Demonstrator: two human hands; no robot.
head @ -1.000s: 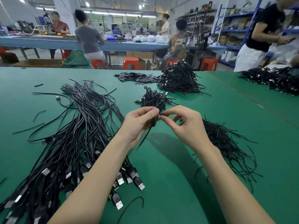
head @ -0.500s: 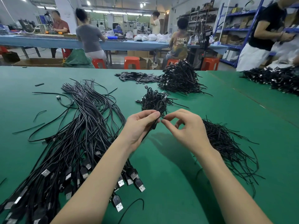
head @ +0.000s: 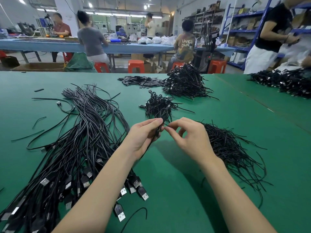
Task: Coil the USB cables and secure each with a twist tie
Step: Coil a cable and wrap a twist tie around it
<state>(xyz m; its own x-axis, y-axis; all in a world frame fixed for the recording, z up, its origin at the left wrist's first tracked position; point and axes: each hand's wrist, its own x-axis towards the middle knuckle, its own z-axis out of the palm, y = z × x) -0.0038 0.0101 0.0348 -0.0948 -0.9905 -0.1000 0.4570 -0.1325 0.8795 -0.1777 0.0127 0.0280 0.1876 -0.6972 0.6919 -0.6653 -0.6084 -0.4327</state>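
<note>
Fingers of the left hand (head: 143,137) grip the coiled cable (head: 160,121) above the green table (head: 176,190); the right hand (head: 186,138) pinches the twist tie (head: 165,126). Since a second ago the right fingertips have closed in: twisting is apparently underway.

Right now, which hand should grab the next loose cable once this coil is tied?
Probably the left hand: the loose cables lie on its side. It grips the coil now, while the right hand pinches the tie beside the ties pile.
</note>
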